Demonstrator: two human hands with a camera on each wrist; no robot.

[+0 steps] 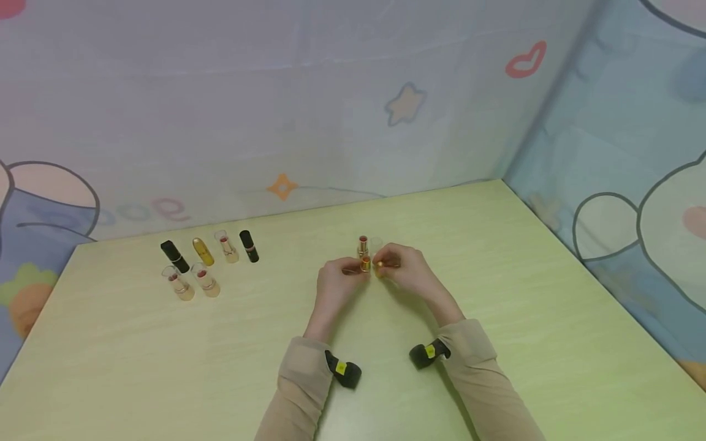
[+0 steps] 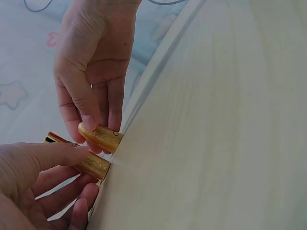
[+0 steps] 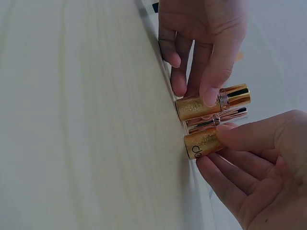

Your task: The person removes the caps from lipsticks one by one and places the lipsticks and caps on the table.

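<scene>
Beige sleeves [image 1: 302,381], black yellow-marked wrist cameras [image 1: 349,376]

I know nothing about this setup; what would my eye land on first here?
Probably the two hands working close together above the pale table: the left hand holds a gold lipstick tube, and the right hand pinches a rounded gold cap beside it. Next, the cluster of six tubes on the table's left side. Behind everything hangs a cartoon-printed backdrop with a peach star.

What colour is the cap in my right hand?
The cap is gold with dark lettering, clearest in the right wrist view.
</scene>
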